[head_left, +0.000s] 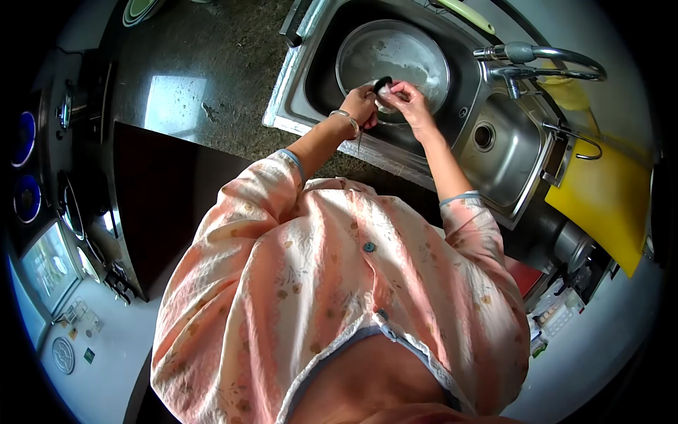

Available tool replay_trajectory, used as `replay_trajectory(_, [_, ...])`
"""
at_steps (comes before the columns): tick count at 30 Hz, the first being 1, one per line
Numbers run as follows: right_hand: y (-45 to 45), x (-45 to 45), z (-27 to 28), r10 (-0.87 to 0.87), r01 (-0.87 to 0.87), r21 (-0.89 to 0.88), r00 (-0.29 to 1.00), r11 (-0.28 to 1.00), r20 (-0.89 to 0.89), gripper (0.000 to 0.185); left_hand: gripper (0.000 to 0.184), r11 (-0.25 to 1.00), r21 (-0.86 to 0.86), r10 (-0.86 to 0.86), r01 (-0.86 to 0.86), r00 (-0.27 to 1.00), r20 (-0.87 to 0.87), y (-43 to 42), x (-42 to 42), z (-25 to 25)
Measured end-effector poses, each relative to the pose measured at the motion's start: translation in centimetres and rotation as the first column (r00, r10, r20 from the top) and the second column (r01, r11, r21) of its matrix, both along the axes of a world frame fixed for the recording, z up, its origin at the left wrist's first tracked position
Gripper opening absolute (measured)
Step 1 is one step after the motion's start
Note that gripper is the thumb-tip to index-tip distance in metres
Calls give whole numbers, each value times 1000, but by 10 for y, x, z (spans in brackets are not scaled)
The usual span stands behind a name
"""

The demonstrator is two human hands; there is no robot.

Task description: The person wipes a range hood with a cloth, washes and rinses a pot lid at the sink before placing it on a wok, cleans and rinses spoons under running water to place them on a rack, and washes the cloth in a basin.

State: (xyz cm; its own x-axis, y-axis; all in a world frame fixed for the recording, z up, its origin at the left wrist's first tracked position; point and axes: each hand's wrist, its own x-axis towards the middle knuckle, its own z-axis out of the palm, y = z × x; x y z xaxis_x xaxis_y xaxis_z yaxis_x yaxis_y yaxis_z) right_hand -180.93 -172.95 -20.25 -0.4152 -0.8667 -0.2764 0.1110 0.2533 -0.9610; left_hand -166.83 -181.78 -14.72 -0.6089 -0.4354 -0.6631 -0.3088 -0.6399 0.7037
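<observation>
Over the near side of a round metal basin point(353, 53), my two hands are close together. My left hand point(361, 106), with a bracelet at the wrist, is closed around a small black object point(383, 84) with a curved outline; its kind is not clear. A thin, narrow piece shows below that hand. The fingers of my right hand point(413, 107) pinch a pale, whitish thing point(387, 100) beside the black object. It is too small and partly covered to name. Wet-looking, the basin sits inside the large sink bowl point(319, 74).
A chrome faucet point(526, 53) arches at the right of the sink, above a smaller sink bowl point(505, 162) with a drain. Yellow sheet point(600, 198) hangs at far right. Dark stone counter point(233, 63) extends left, with green-rimmed bowls point(139, 10) at its top and a stove point(28, 162) beyond.
</observation>
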Motion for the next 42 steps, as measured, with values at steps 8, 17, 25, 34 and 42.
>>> replay_trajectory(8, [-10, 39, -27, -174, 167, -53, 963, 985, -206, 12, 32, 978, -138, -140, 158, 981, 135, -10, -4, -12])
replay_trajectory(17, [-9, 54, -28, -139, 63, -144, 781, 988, -609, 10, 36, 978, -63, -180, 197, 963, 202, -9, 13, -13])
replay_trajectory(25, [-18, 4, -46, -163, 284, 74, 725, 956, -669, 12, 11, 815, 493, 311, -304, 948, 70, -17, 36, -38])
replay_trajectory(34, [-56, -28, -69, 630, -187, 612, 391, 768, -671, 49, 20, 755, 636, 352, -163, 918, -183, -23, 69, 10])
replay_trajectory(42, [-36, -32, -126, 33, -8, 286, 996, 958, -81, 21, 25, 737, 662, 350, -136, 915, -202, -25, 72, 17])
